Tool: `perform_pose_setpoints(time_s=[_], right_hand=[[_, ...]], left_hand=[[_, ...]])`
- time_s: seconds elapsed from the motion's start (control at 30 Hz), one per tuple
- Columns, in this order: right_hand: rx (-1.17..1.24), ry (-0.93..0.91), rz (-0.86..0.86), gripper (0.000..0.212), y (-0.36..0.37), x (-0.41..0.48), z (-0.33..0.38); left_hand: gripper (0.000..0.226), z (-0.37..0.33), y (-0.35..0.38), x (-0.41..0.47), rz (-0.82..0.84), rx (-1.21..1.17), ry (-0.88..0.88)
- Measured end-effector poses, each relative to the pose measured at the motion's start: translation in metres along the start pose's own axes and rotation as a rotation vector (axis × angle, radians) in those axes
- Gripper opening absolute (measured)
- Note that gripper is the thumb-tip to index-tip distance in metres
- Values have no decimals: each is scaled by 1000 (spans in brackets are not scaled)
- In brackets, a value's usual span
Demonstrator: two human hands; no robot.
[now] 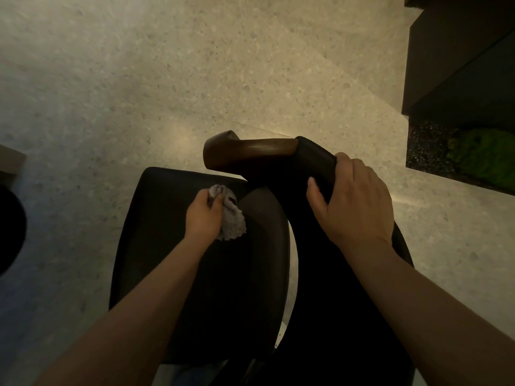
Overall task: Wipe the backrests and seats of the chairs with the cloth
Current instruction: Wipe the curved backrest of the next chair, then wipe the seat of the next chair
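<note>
I look straight down on a dark chair with a black padded seat and a curved black backrest that ends in a brown wooden armrest. My left hand is shut on a crumpled grey cloth and presses it onto the seat near the far right part, close to the backrest. My right hand grips the top edge of the backrest, thumb on the inner side. Both forearms reach in from the bottom of the view.
Speckled beige stone floor surrounds the chair. A dark cabinet or block stands at the upper right, with a green mossy patch below it. A dark round shape sits at the left edge.
</note>
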State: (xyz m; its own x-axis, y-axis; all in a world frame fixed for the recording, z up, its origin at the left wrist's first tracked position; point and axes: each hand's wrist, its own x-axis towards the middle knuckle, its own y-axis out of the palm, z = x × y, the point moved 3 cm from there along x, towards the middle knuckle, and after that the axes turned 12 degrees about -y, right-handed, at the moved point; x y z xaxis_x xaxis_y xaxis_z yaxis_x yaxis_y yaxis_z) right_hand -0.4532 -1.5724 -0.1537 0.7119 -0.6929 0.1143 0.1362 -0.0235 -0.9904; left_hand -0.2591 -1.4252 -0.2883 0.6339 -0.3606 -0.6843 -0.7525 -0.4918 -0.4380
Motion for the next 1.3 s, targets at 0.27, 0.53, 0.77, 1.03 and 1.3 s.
perform_pose_setpoints(time_s=[0.27, 0.53, 0.77, 1.03, 1.3], right_hand=[[78, 36, 134, 49, -12, -1, 0], [414, 165, 131, 54, -62, -57, 49], [720, 304, 4, 49, -113, -117, 101], [999, 201, -87, 44, -159, -147, 155], [1025, 51, -179, 41, -171, -160, 170]], left_hand=[[7, -15, -67, -68, -50, 105, 158], [35, -28, -113, -129, -55, 284, 300], [31, -60, -143, -195, 70, 154, 338], [30, -59, -165, -234, 79, -7, 346], [28, -53, -150, -265, 96, -61, 273]])
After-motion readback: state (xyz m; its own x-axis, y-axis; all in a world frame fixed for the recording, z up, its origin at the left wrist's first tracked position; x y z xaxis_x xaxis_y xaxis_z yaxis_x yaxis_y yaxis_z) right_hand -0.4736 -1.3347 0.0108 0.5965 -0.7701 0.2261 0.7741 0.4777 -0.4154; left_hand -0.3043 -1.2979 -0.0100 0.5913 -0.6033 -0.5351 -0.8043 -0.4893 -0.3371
